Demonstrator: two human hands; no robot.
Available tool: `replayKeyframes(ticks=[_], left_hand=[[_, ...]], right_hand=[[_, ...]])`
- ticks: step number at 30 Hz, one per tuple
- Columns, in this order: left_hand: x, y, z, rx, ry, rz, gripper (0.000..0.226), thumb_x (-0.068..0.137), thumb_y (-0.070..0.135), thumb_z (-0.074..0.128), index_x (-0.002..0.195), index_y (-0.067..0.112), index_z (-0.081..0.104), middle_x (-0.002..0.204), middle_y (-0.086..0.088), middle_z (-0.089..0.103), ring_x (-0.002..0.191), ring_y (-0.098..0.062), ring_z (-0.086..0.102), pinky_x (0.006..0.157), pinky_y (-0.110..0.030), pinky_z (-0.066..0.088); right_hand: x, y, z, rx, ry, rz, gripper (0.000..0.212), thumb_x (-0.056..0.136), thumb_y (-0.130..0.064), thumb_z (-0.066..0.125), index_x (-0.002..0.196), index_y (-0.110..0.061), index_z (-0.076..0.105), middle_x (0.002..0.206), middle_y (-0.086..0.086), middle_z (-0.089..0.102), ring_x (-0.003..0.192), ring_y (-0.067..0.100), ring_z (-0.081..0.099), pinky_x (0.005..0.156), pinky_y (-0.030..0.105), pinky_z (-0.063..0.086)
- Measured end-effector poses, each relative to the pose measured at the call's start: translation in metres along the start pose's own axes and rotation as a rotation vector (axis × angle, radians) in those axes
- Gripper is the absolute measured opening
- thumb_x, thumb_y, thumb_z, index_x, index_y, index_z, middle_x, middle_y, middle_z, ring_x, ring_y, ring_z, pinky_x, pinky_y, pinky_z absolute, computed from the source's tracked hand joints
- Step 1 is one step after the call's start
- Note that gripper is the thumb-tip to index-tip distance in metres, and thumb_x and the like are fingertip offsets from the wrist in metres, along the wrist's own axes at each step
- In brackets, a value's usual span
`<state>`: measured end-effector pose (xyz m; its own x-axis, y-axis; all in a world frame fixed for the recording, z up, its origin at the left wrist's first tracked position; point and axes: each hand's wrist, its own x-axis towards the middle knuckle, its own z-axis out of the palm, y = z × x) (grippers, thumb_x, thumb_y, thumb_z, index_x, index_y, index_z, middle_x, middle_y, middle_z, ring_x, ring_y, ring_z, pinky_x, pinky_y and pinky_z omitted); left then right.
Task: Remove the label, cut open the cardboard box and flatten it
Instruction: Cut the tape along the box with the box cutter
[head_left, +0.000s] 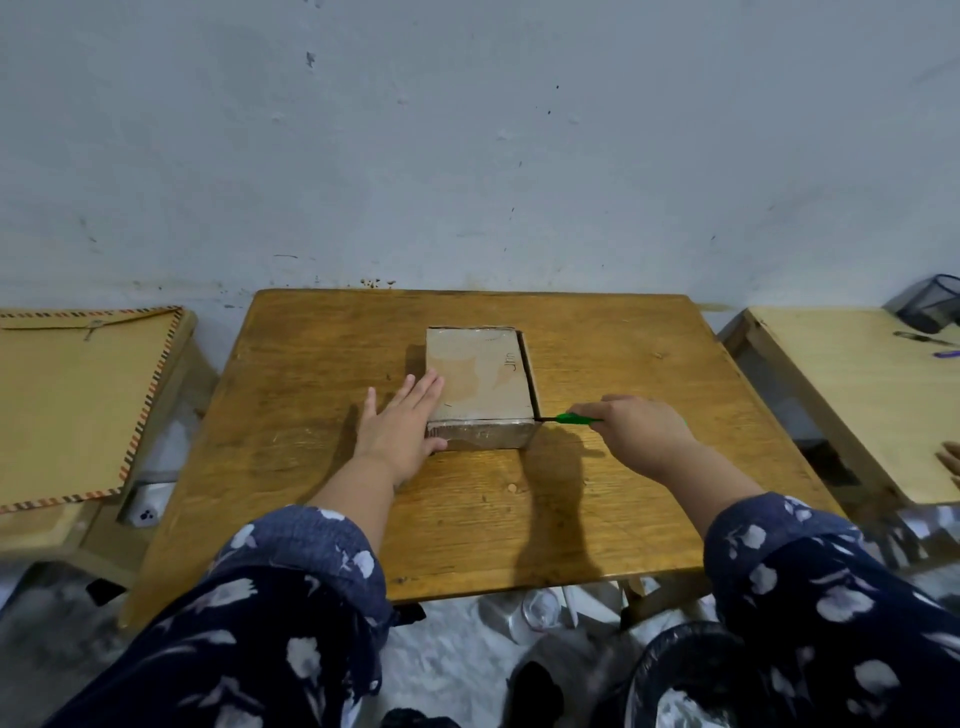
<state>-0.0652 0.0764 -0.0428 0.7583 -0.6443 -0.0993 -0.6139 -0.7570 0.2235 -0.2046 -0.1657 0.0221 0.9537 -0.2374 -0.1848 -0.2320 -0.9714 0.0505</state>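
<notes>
The right hand (641, 431) grips a green cutter (574, 419), its blade at the near right corner of the cardboard box (478, 387), mid-table (322, 509); cutting appears underway. The left hand (402, 423), fingers spread, steadies the box. Next the blade probably needs running along the right edge; nothing obstructs it. Side tables (852, 395) stand apart.

Faint dark lettering on top of the cardboard box (478, 376), near its right edge, too blurred to read.
</notes>
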Motion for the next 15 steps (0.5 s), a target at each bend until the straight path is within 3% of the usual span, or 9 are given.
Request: replayKeyframes(ticks=[4, 8, 11, 13, 15], left_hand=[[0.001, -0.002, 0.001, 0.009, 0.021, 0.021, 0.079, 0.092, 0.062, 0.035, 0.152, 0.026, -0.002, 0.159, 0.012, -0.007, 0.147, -0.011, -0.005, 0.117, -0.052, -0.005], [0.009, 0.01, -0.002, -0.009, 0.136, -0.021, 0.075, 0.091, 0.067, 0.019, 0.152, 0.023, 0.014, 0.16, 0.006, 0.012, 0.147, -0.012, -0.001, 0.115, -0.053, -0.008], [0.023, 0.028, -0.008, -0.019, 0.178, -0.033, 0.072, 0.093, 0.064, 0.019, 0.151, 0.021, 0.016, 0.16, 0.003, 0.014, 0.147, -0.014, 0.001, 0.116, -0.056, -0.006], [0.035, 0.042, -0.011, -0.024, 0.153, -0.035, 0.069, 0.094, 0.06, 0.021, 0.151, 0.021, 0.014, 0.16, 0.002, 0.011, 0.148, -0.015, -0.001, 0.117, -0.055, -0.004], [0.048, 0.055, -0.011, -0.027, 0.134, -0.049, 0.069, 0.095, 0.058, 0.023, 0.151, 0.02, 0.012, 0.161, 0.002, 0.008, 0.147, -0.015, -0.004, 0.117, -0.055, -0.003]], right_hand=[[-0.001, 0.007, 0.0, 0.499, -0.143, 0.188, 0.053, 0.096, -0.005, 0.041, 0.139, -0.036, 0.044, 0.104, 0.002, 0.062, 0.071, 0.015, 0.057, 0.053, 0.023, 0.045], [0.001, 0.021, -0.01, 0.825, -0.192, 0.291, 0.076, 0.087, 0.013, 0.043, 0.148, -0.028, 0.025, 0.105, -0.001, 0.06, 0.091, 0.017, 0.056, 0.075, 0.032, 0.048], [0.004, 0.035, -0.016, 1.149, -0.187, 0.375, 0.084, 0.086, 0.016, 0.045, 0.151, -0.026, 0.013, 0.119, 0.011, 0.054, 0.1, 0.024, 0.057, 0.077, 0.034, 0.051], [0.008, 0.043, -0.018, 1.282, -0.182, 0.435, 0.088, 0.084, 0.013, 0.055, 0.15, -0.028, 0.015, 0.132, 0.017, 0.046, 0.1, 0.029, 0.06, 0.075, 0.035, 0.053], [0.017, 0.051, -0.015, 1.27, -0.111, 0.505, 0.079, 0.081, 0.007, 0.064, 0.144, -0.024, 0.028, 0.129, 0.019, 0.05, 0.091, 0.028, 0.065, 0.071, 0.034, 0.054]])
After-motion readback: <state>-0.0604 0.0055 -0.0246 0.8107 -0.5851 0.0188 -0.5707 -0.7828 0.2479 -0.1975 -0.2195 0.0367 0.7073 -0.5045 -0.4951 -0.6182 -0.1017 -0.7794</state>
